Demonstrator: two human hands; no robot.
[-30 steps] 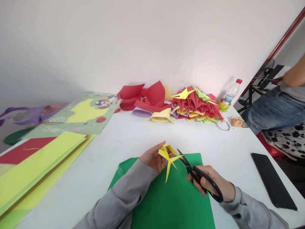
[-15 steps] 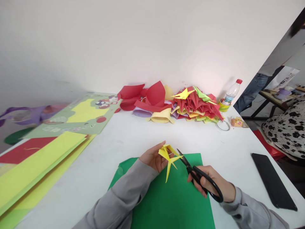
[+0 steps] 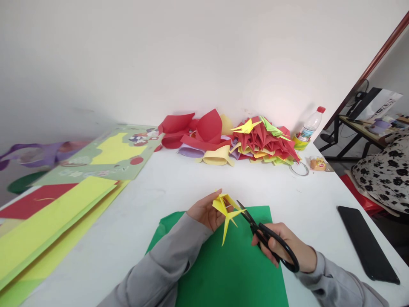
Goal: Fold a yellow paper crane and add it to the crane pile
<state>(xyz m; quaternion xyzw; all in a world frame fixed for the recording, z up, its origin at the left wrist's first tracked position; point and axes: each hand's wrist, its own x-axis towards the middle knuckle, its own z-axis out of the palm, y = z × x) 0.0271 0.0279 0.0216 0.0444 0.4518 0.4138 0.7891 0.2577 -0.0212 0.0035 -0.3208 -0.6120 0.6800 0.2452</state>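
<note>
My left hand [image 3: 207, 212] is closed around the edge of a folded yellow paper piece [image 3: 227, 213], whose pointed strips hang down and stick out to the right. In my right hand [image 3: 289, 245] is a pair of black-handled scissors [image 3: 259, 228], gripped by the handles. Their tips reach the paper's right-hand points; whether the blades touch the paper I cannot tell. Below both hands lies a green paper sheet [image 3: 233, 264]. Part of the yellow piece is hidden behind my left fingers.
Folded red paper shapes [image 3: 209, 128] and a pile of red pointed pieces [image 3: 262, 140] lie along the wall. A plastic bottle [image 3: 309, 128] leans at the back right, near a tape roll [image 3: 299, 168]. A black phone-like slab [image 3: 367, 243] lies right; yellow sheets [image 3: 60, 217] lie left.
My hands, the yellow paper and the scissors hold almost the same position. In the background at right, a person in jeans has gone out of view.
</note>
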